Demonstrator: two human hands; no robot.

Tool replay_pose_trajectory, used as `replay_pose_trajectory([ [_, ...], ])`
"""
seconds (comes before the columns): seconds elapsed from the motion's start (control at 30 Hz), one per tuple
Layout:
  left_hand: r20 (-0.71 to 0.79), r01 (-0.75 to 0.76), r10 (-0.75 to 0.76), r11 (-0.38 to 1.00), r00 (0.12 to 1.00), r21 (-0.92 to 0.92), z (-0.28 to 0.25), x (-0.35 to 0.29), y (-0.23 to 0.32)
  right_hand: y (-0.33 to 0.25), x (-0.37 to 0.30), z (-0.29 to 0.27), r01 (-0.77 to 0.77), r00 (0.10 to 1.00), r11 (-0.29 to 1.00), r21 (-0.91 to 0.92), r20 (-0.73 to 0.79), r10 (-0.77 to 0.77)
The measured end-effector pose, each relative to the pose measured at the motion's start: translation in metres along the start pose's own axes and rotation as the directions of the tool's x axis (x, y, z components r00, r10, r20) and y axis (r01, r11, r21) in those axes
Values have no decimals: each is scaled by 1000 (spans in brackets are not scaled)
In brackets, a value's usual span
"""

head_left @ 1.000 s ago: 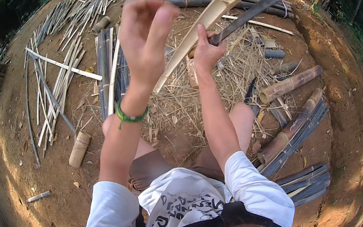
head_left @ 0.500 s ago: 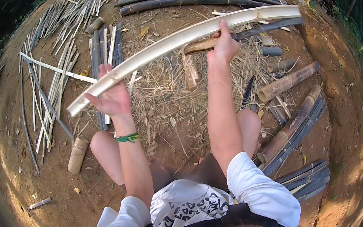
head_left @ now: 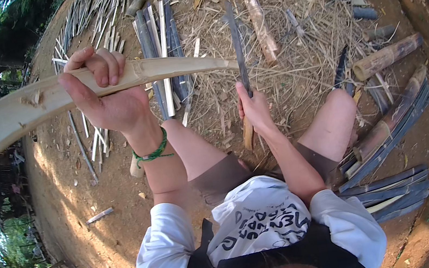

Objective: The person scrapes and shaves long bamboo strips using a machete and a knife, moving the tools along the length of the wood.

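Note:
My left hand [head_left: 110,96] is wrapped around a long pale split bamboo strip [head_left: 161,68], palm underneath and fingers curled over the top edge. The strip's broad end reaches far left and its narrower end runs right. In my right hand [head_left: 255,109] is a long knife with a dark blade [head_left: 237,43] and a wooden handle [head_left: 248,133]; the blade points away from me. The strip's right end meets the blade in the view; I cannot tell whether they touch. Both hands are held above the ground, around my bent knees.
A short bamboo block [head_left: 263,31] lies among dry shavings [head_left: 308,60] ahead. Dark and pale split bamboo pieces [head_left: 163,48] lie ahead left. To the right are a bamboo section [head_left: 387,57] and bundles of dark splits [head_left: 393,194]. More strips [head_left: 93,11] are piled far left.
The bamboo strip has shifted left, its near end now far left. My right hand has left the strip, moved closer to me and turned the knife to point away. My view has turned left.

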State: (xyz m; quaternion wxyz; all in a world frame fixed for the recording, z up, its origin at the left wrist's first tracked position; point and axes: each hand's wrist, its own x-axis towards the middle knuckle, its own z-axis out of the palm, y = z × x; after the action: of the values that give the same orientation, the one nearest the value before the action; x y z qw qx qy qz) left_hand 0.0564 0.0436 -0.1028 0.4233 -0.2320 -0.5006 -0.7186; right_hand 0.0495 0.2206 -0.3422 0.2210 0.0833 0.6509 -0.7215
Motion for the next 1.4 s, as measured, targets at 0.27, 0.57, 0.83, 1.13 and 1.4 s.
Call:
replay_pose_trajectory([
  [0.27,5,-62,62,986,998,157,43,-33,-8,-91,-101,23,638,760,765,-88,228,-608],
  [0.57,-46,-98,109,976,993,195,53,-43,-16,-67,-90,6,540,842,805,-246,156,-516],
  [0.83,80,-110,98,981,992,157,51,-43,-19,-47,-73,-7,408,912,868,-283,169,-373],
  [1.13,43,-68,61,982,997,178,52,-41,-16,25,6,-24,-52,997,914,-403,34,72],
  [1.4,33,-81,77,979,997,186,45,-31,-18,-7,-26,15,681,731,705,-198,150,-665],
])
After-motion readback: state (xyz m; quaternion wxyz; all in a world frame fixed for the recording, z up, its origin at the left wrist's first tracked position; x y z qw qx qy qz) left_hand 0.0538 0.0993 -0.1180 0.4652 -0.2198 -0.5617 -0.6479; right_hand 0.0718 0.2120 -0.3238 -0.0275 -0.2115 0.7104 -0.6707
